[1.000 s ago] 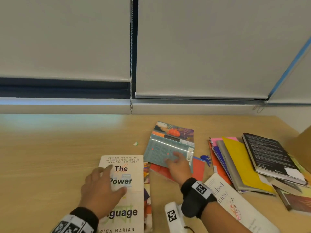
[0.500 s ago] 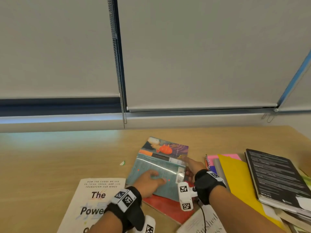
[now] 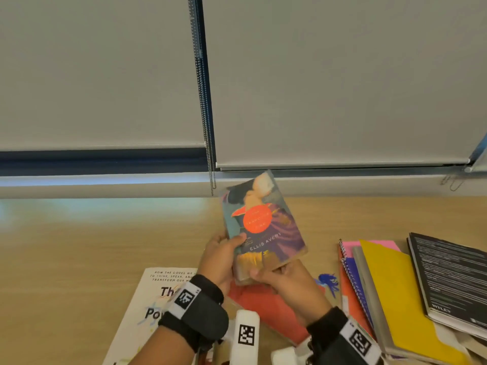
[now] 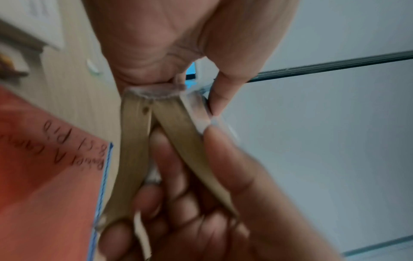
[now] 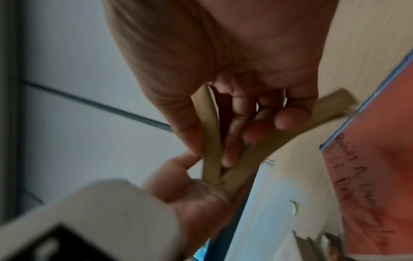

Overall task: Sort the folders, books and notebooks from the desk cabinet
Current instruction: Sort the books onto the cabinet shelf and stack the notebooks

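I hold two paperbacks lifted above the desk [image 3: 92, 246], tilted up toward me. The front paperback [image 3: 263, 227] has a painted cover with an orange circle; the second is hidden behind it in the head view. My left hand [image 3: 232, 248] grips their left edge, thumb on the cover. At the bottom edge my right hand [image 3: 266, 275] grips them. In the wrist views the two tan page blocks [image 4: 134, 150] [image 5: 210, 137] spread in a V, and fingers of my right hand [image 5: 232, 141] lie between them.
A red notebook [image 3: 266, 309] lies under my hands and a white book [image 3: 158, 291] lies to its left. At the right, a messy stack holds a spiral notebook [image 3: 350, 272], a yellow folder [image 3: 395, 285] and a black book [image 3: 453, 275]. Window blinds rise behind the desk.
My left hand left the white book and joined the right on the paperbacks. Both hands lifted them off the red notebook and tipped them up, the orange-circle cover now facing me.
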Tool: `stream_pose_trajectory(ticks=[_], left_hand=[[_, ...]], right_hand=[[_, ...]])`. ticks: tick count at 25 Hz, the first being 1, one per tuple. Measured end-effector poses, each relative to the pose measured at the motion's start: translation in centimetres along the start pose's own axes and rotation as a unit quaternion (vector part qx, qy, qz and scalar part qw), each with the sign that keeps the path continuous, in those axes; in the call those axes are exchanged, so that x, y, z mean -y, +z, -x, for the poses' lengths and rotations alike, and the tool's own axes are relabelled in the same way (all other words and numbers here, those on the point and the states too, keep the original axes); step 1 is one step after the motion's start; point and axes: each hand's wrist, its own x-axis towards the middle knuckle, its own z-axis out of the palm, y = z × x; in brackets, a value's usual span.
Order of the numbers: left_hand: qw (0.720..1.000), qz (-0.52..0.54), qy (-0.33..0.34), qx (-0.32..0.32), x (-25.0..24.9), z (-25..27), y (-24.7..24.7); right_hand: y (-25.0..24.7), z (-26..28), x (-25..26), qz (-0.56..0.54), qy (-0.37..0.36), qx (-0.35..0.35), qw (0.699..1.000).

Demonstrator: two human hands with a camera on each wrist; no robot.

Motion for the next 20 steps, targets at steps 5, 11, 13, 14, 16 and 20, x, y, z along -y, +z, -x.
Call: stream_pose_trajectory(ticks=[5, 11, 13, 14, 16, 20], left_hand=[[0.993, -0.063, 0.097, 0.020, -4.1, 2.0, -5.3], [0.983, -0.124, 0.132, 0.010, -3.6, 4.8, -13.9], [0.969, -0.194, 0.150, -0.010, -2.9, 5.0, -17.3], [0.963, -0.223, 0.151, -0.014, -2.5, 5.1, -18.7], [0.952, -0.266, 0.148, -0.030, -1.2, 5.1, -21.2], [0.899, -0.403, 0.161, -0.054, 0.7, 5.1, -23.9]], right_hand=[[-0.1, 0.0, -0.6, 0.022, 0.007, -0.204, 0.979], [8.9, 0.9, -1.3, -0.113, 0.060, -0.006, 0.992], [11.4, 1.0, -3.3, -0.082, 0.060, 0.004, 0.995], [12.4, 0.9, -4.4, -0.050, 0.070, 0.006, 0.996], [14.1, 0.6, -6.6, 0.003, 0.102, 0.002, 0.995], [16.4, 0.2, -8.9, 0.185, 0.111, -0.006, 0.976]])
